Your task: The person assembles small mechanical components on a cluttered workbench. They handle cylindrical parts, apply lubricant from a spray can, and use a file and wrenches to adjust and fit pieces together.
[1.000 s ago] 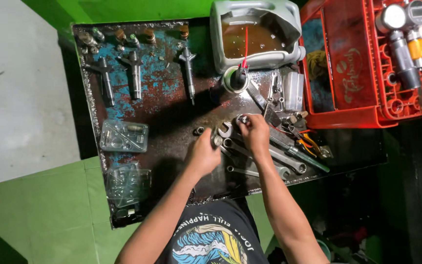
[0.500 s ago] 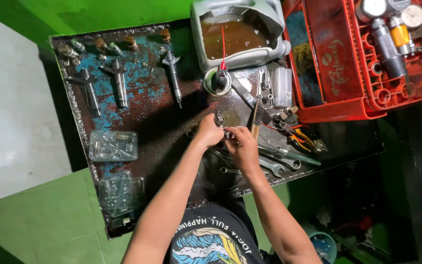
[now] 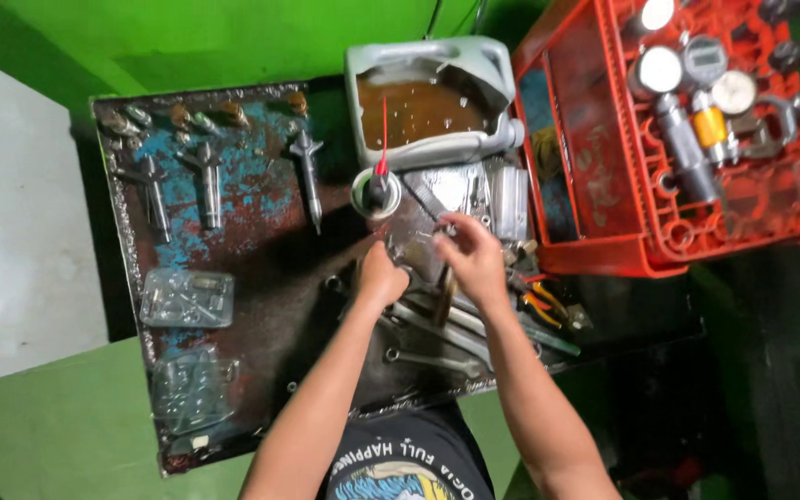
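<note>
My left hand (image 3: 381, 278) rests curled on the rusty metal tray (image 3: 261, 250); blur hides whether it holds anything. My right hand (image 3: 476, 259) is beside it with fingers apart, its fingertips over shiny metal parts (image 3: 474, 190) just below the grey cut-open jug (image 3: 497, 79). A dark slim tool (image 3: 442, 294) lies between the hands. Several wrenches (image 3: 437, 333) lie under and in front of them. A spray can with a red straw (image 3: 380, 190) stands just above my left hand.
Three injectors (image 3: 207, 181) lie on the blue-patched left part of the tray, with two clear plastic packets (image 3: 187, 298) below them. Orange-handled pliers (image 3: 548, 306) lie right of my hand. A red crate (image 3: 604, 250) with gauges stands at the right. The jug holds brown liquid.
Both hands were together on a small metal part. Now they have come apart: the right hand has reached up toward the shiny parts. The view has shifted too.
</note>
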